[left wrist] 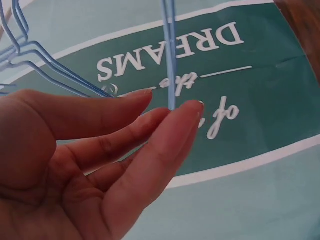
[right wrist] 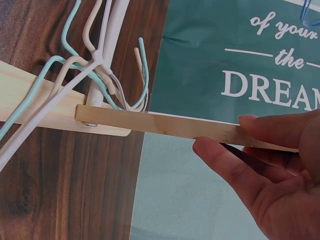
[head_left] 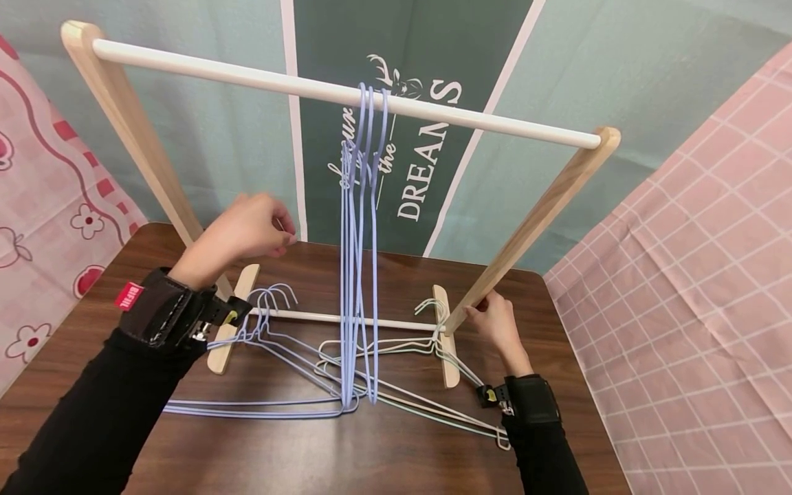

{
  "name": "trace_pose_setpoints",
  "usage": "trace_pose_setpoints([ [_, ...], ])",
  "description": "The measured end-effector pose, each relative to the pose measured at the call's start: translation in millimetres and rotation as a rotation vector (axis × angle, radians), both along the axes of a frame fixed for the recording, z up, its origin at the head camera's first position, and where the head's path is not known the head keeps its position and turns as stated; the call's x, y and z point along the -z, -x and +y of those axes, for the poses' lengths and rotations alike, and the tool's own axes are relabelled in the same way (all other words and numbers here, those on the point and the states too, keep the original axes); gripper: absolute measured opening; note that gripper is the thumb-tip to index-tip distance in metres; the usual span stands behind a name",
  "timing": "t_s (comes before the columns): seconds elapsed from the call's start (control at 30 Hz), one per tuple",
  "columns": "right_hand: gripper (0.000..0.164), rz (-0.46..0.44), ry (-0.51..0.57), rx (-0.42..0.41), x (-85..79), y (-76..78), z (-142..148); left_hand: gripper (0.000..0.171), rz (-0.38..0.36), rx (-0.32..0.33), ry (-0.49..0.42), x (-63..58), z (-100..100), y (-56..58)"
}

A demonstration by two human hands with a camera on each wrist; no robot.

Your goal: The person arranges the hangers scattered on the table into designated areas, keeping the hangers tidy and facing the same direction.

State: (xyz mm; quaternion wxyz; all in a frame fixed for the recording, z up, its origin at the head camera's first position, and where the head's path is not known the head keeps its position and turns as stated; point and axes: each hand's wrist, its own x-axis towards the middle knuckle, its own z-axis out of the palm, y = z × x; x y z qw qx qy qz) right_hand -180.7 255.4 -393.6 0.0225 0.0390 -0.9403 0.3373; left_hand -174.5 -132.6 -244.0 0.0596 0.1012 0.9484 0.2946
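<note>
My left hand (head_left: 250, 223) is in the air left of the hanging hangers, fingers loosely bent and holding nothing. In the left wrist view, the thumb and fingers of that left hand (left wrist: 95, 160) stand apart, with a blue hanger beyond them. My right hand (head_left: 495, 320) grips the lower part of the right wooden post (head_left: 526, 223) of a clothes rack; the right wrist view has this post (right wrist: 165, 125) between thumb and fingers. Blue hangers (head_left: 374, 261) hang by their hooks from the white top rod (head_left: 247, 74), side by side near its middle.
More blue hangers (head_left: 284, 350) lie at the left foot of the rack. Pale green, beige and white hangers (head_left: 408, 344) lie at its right foot (head_left: 450, 368). A lower white bar (head_left: 309, 316) joins the posts. Printed curtains surround the brown table (head_left: 278, 454).
</note>
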Motion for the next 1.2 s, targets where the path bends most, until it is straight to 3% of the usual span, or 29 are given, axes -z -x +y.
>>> trace_pose_setpoints([
  [0.2,0.028,0.008,-0.005,0.001,-0.2,0.1,-1.0,0.010,-0.095,0.015,-0.019,18.5,-11.4,2.0],
  [0.53,0.028,0.016,-0.004,0.002,-0.6,-0.3,-1.9,0.013,-0.199,0.008,-0.001,61.2,-30.5,0.1],
  [0.77,0.028,0.010,0.001,0.005,-1.1,-0.4,-2.3,0.010,-0.284,-0.038,-0.054,87.1,-42.4,-1.6],
  [0.93,0.027,0.014,-0.005,0.011,-0.3,-0.4,-2.1,0.009,-0.327,-0.033,-0.084,109.7,-51.2,-5.9],
  [1.2,0.027,0.024,-0.015,0.011,0.4,0.2,-1.5,0.007,-0.303,-0.009,-0.078,145.2,-67.2,-19.2],
])
